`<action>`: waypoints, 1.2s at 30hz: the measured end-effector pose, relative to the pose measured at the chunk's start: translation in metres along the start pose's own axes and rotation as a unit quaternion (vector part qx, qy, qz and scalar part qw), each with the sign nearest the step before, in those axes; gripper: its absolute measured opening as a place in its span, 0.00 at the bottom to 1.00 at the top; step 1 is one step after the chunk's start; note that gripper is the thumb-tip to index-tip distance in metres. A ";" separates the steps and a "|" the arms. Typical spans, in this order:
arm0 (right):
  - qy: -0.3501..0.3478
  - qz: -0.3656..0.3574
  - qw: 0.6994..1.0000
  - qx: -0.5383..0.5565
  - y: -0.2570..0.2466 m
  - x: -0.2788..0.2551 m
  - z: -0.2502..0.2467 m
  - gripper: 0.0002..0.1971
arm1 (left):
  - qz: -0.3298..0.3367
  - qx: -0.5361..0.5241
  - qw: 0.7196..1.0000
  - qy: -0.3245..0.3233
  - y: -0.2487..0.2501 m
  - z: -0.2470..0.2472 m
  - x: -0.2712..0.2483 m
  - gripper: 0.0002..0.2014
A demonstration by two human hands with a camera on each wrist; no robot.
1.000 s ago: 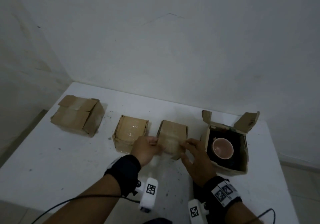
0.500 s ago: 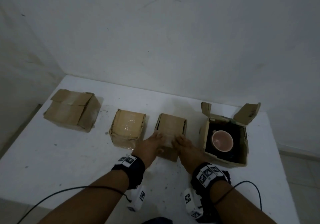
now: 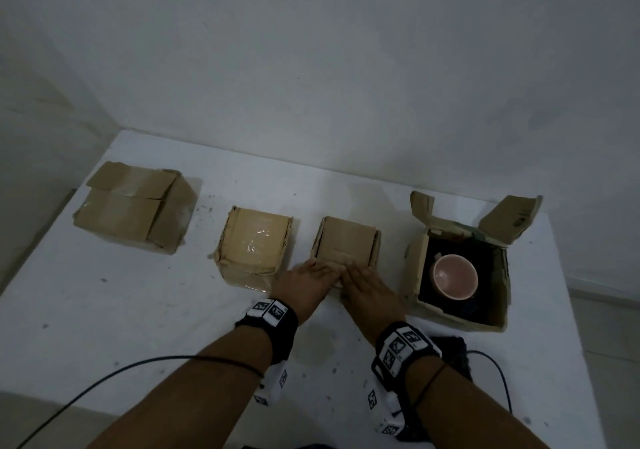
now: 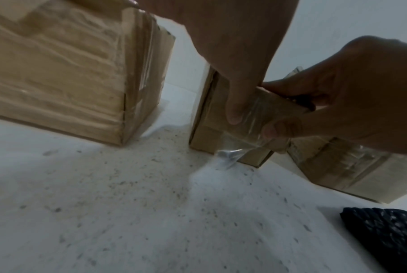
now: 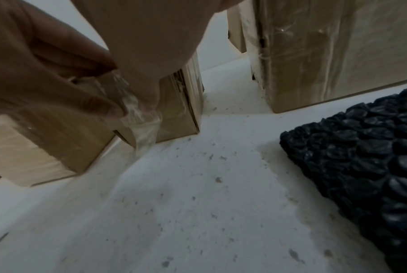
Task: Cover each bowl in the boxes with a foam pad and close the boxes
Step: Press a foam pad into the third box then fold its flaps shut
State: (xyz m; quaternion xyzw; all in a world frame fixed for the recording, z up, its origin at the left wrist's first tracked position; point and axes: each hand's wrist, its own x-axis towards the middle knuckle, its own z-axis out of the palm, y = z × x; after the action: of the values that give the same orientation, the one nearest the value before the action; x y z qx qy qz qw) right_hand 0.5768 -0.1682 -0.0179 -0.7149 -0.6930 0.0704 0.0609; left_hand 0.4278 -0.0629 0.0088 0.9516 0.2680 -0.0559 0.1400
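Four boxes line the desk (image 3: 104, 310). Three look closed. Both hands, left (image 3: 304, 284) and right (image 3: 370, 289), press clear tape (image 4: 249, 118) flat-fingered onto the third box (image 3: 346, 244). The right-edge box (image 3: 457, 313) stands open, its pink bowl (image 3: 454, 277) uncovered; a foam pad (image 5: 361, 157) lies near.

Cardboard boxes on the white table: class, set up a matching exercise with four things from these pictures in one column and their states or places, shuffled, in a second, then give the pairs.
Things
1. large brown cardboard box at far left
2. small brown cardboard box, third in the row
3. pink ceramic bowl
4. black bumpy foam pad

States
A. lies on the table, near the right wrist
B. both hands press on its near edge
C. sits uncovered in the open box
D. closed, no hand on it

Pairs: 1-D, 2-B, 3-C, 4-A
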 end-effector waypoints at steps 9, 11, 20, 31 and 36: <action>0.123 0.005 0.992 -0.004 -0.003 -0.001 0.013 0.27 | 0.081 0.055 0.994 0.045 -0.012 0.030 0.011 0.34; 0.142 0.029 0.989 0.014 -0.008 0.003 0.013 0.27 | 0.079 0.056 0.992 0.075 -0.014 0.034 0.010 0.35; 0.121 0.044 0.991 0.023 -0.004 0.011 0.021 0.29 | 0.056 0.058 0.991 0.109 -0.013 0.048 0.015 0.37; 0.138 0.028 0.990 -0.007 -0.004 0.013 0.026 0.29 | 0.038 0.077 0.980 0.181 -0.005 0.049 0.019 0.26; 0.082 0.035 0.996 -0.004 -0.004 0.012 0.019 0.32 | 0.049 0.069 0.975 0.203 -0.008 0.055 0.021 0.23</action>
State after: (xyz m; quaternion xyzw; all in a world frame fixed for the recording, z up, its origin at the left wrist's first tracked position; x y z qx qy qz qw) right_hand 0.5695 -0.1560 -0.0364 -0.7424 -0.6604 0.0104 0.1123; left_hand 0.4395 -0.0621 -0.0492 0.9623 0.2395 0.1273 0.0194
